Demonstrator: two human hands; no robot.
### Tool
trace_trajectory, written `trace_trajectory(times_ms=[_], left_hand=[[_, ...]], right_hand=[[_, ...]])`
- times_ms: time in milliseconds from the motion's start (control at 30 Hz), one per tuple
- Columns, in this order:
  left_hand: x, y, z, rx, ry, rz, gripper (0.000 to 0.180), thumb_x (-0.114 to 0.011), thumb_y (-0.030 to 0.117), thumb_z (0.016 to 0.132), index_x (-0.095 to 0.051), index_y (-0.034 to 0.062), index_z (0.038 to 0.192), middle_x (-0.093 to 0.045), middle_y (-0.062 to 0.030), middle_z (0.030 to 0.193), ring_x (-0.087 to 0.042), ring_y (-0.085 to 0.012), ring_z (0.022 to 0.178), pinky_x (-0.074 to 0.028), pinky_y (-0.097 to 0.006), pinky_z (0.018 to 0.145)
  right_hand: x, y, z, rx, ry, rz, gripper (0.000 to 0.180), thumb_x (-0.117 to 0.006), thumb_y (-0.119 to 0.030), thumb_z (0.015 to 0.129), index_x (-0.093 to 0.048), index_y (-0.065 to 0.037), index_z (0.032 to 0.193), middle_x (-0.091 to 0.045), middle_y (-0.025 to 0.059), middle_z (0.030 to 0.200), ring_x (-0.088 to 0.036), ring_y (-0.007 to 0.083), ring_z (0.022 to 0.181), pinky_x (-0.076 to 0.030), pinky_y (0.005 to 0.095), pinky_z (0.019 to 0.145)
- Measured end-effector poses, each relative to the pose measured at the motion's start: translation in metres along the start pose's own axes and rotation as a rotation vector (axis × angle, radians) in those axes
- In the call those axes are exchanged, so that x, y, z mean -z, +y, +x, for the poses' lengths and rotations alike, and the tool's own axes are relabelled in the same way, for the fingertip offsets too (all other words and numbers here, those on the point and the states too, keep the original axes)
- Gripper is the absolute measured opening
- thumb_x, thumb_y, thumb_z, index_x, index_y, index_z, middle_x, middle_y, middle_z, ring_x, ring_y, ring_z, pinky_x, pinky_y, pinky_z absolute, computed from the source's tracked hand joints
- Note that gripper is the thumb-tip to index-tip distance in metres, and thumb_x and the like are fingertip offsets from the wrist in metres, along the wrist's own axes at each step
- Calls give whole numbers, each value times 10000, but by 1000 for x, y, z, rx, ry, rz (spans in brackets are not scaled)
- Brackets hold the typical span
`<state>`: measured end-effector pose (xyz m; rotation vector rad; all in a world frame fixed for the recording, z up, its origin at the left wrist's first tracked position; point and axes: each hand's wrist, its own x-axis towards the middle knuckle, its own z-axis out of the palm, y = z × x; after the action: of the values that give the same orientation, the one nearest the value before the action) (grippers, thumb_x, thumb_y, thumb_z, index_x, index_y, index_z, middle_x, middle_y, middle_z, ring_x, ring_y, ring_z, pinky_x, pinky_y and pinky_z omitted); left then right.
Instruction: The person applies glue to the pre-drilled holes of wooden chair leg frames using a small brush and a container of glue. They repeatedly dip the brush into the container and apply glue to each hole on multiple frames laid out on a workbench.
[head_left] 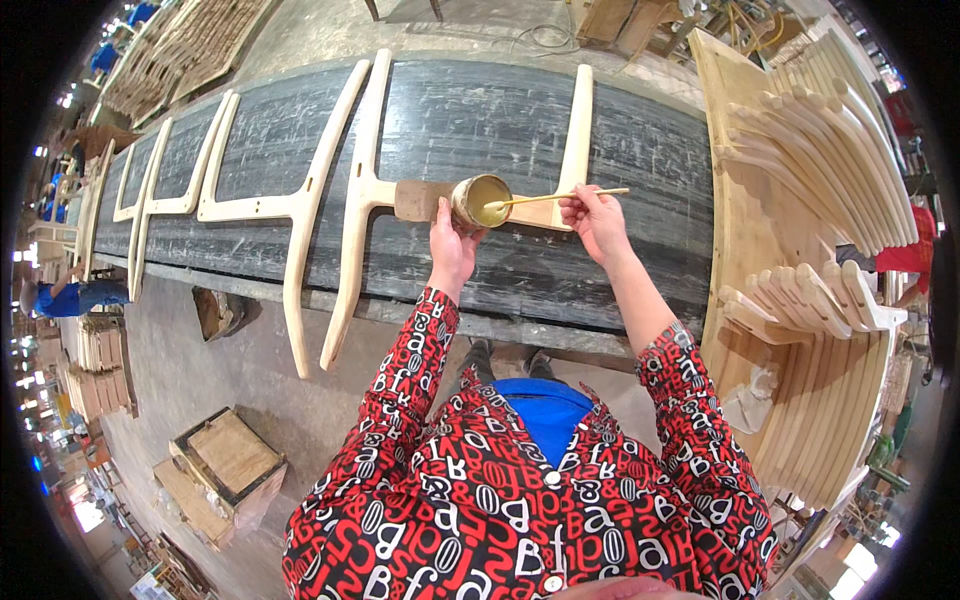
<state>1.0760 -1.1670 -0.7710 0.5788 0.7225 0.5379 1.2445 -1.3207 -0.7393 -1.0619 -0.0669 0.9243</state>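
Note:
My left hand point(455, 245) is closed round the lower side of a small round can point(464, 203), tilted so that its yellowish contents show. A flat brown piece point(420, 200) lies just left of the can, over the crossbar of a pale wooden frame point(365, 190). In my right hand point(597, 222) a thin stick point(550, 197) is pinched between the fingers. Its pale, coated tip is inside the can's mouth. Part of the frame's crossbar is hidden behind the can, and its right upright point(577, 130) stands beyond my right hand.
More pale wooden frames point(255, 207) lie leftward along the dark, scuffed table point(460, 110). Curved wooden parts point(820, 150) are stacked on the right beside a plywood panel point(735, 150). A box point(225, 455) and a bucket point(222, 312) stand on the floor. Another person point(62, 298) is at far left.

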Motion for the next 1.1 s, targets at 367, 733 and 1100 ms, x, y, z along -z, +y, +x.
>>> trace_trajectory(times_ms=[367, 733, 1100], left_hand=[[-51, -54, 12, 84, -78, -72, 437, -358, 431, 962, -485, 89, 1204, -548, -63, 1158, -534, -204, 1057, -473, -413, 859], [-39, -78, 23, 79, 14, -20, 475, -344, 424, 965, -452, 46, 1231, -520, -100, 1204, -540, -247, 1084, -501, -434, 859], [10, -69, -4, 34, 172, -140, 484, -353, 434, 961, -422, 63, 1265, -490, -106, 1234, -503, -269, 1121, -457, -478, 896]], right_hand=[[52, -18, -16, 161, 225, -4, 150, -591, -166, 883, -536, -28, 865, -611, 83, 742, -582, 127, 596, -493, 268, 530], [67, -45, -10, 376, 130, -410, 186, -575, -175, 897, -504, -46, 784, -625, 79, 712, -585, 102, 581, -470, 235, 521], [51, -29, 2, 557, -31, -1228, 209, -610, -174, 851, -497, -18, 769, -498, 93, 579, -470, 166, 515, -394, 307, 514]])
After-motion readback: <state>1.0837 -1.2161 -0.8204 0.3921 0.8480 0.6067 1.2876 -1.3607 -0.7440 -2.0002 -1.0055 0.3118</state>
